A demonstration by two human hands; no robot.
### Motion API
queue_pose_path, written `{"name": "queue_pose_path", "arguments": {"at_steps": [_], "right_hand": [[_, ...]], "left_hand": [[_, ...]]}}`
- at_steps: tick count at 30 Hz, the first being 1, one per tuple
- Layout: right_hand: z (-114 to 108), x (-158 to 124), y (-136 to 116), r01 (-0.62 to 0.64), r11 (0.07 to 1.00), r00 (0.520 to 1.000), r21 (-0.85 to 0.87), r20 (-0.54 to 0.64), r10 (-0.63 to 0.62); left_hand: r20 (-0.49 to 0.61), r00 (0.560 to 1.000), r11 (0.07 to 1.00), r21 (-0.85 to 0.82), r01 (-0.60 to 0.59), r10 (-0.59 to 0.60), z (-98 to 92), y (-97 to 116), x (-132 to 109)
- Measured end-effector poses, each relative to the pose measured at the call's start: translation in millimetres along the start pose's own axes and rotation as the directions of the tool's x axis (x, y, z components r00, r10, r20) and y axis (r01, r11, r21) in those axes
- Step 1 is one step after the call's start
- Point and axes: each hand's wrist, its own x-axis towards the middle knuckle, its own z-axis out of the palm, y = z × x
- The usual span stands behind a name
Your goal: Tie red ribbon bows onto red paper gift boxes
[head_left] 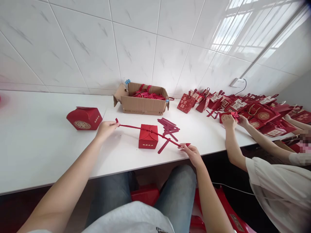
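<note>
A small red gift box (148, 142) with gold lettering stands on the white table in front of me. Across its top runs a dark red ribbon (128, 126), crossed at the middle of the lid and stretched out to both sides. My left hand (107, 129) pinches one end of the ribbon, left of the box. At the right, lower and nearer the table edge, my right hand (191, 154) pinches the other end. Several flat red strips (168, 127) lie loosely piled just right of the box.
A cardboard carton (143, 106) holding red ribbons stands against the tiled wall. Another red box (84, 118) with a gold emblem sits at the left. Many red boxes and bags (243, 106) crowd the right, where a co-worker's hands (229, 122) handle one. A power strip (237, 82) hangs behind.
</note>
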Motion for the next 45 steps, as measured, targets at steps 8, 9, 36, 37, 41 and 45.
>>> {"name": "queue_pose_path", "arguments": {"at_steps": [8,9,36,37,41,45], "right_hand": [[2,11,-14,-0.037,0.998,0.936,0.052,-0.348,0.053],[5,15,-20,0.001,1.0,0.909,0.001,-0.417,-0.001],[121,62,-50,0.136,0.961,0.989,-0.239,-0.021,-0.146],[119,63,-48,0.112,0.967,0.991,-0.23,-0.051,-0.127],[113,69,-46,0.057,0.98,0.996,-0.192,0.076,-0.043],[109,73,-49,-0.022,0.989,0.981,-0.143,0.185,0.049]], "left_hand": [[-0.188,0.978,0.983,0.171,-0.063,0.095,15.9,15,-16],[-0.201,0.965,0.974,0.184,-0.133,0.17,19.7,24,-22],[0.301,0.896,0.944,-0.128,-0.303,0.328,68.7,62,-46],[0.281,0.92,0.961,-0.122,-0.247,0.272,69.2,61,-45],[0.313,0.948,0.996,-0.082,-0.027,0.052,70.1,54,-41],[0.408,0.912,0.993,-0.119,0.011,0.039,66.3,51,-42]]}}
